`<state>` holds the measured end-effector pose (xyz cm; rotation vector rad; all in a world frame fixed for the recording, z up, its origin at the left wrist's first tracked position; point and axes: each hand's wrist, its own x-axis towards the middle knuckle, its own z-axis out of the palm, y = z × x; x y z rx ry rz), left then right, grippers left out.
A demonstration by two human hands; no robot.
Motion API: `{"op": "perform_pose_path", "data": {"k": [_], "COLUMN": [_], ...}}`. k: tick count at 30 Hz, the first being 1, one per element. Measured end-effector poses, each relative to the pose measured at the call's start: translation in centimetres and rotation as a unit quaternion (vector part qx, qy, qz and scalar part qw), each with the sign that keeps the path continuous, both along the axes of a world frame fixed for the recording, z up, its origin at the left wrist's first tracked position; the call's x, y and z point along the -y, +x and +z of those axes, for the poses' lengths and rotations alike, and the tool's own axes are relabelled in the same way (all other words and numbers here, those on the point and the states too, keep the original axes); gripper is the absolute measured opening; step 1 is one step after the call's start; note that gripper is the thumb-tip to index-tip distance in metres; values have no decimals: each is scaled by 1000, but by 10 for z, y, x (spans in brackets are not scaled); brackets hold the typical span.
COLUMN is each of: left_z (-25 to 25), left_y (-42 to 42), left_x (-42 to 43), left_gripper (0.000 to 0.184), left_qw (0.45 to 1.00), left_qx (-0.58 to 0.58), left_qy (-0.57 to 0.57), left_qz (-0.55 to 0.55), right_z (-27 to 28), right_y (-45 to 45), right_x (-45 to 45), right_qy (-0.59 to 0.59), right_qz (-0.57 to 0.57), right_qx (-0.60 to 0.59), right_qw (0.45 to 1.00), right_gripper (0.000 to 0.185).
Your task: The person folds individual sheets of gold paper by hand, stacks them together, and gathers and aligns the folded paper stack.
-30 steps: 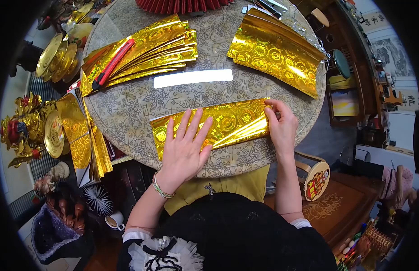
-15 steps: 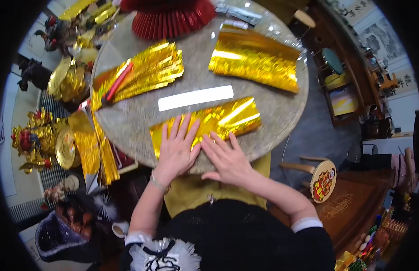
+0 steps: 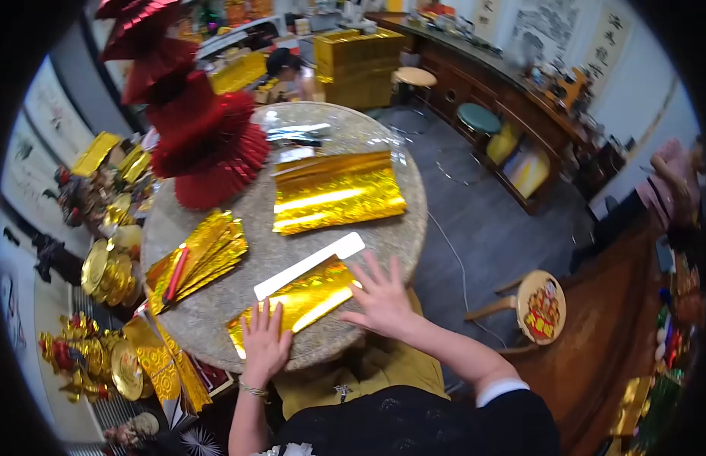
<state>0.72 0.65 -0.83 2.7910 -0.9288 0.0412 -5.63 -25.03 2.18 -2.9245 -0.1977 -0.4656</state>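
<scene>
A folded strip of gold foil paper [image 3: 316, 292] lies near the front edge of the round stone-topped table [image 3: 182, 342]. My left hand [image 3: 266, 340] rests on its left end, fingers spread. At its right end is my right hand [image 3: 385, 299], also spread wide; whether it touches the foil I cannot tell. Just beyond the strip lies a flat white strip [image 3: 311, 264]. A larger gold foil sheet [image 3: 337, 199] sits farther back. On the left, a red-handled tool [image 3: 176, 275] lies on a fanned stack of gold foil strips [image 3: 216, 254].
A tall red pleated paper decoration [image 3: 212, 152] stands at the table's back left. Stools, including a wooden stool with a printed seat [image 3: 541, 308], are to the right. One person [image 3: 288, 72] is beyond the table; another person [image 3: 664, 190] stands at far right.
The view has tilted up and shifted, showing more of the room. My right hand has moved from the middle of the foil strip to its right end, away from my left hand.
</scene>
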Motion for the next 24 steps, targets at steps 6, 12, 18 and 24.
{"op": "perform_pose_path", "data": {"k": [6, 12, 18, 24], "left_z": [-5, -26, 29, 7], "left_y": [11, 18, 4, 18], "left_x": [-6, -16, -4, -21], "left_gripper": [53, 54, 79, 76], "left_qw": [996, 996, 997, 997], "left_qx": [-83, -1, -54, -74], "left_qy": [-10, 91, 64, -20], "left_qz": [-6, 1, 1, -29], "right_z": [-52, -82, -91, -100], "right_y": [87, 91, 96, 98], "right_x": [-101, -96, -100, -105], "right_qy": [100, 231, 188, 179], "right_qz": [303, 227, 192, 188], "right_qx": [46, -12, -2, 14], "right_qw": [947, 946, 963, 966], "right_gripper": [34, 72, 91, 100]}}
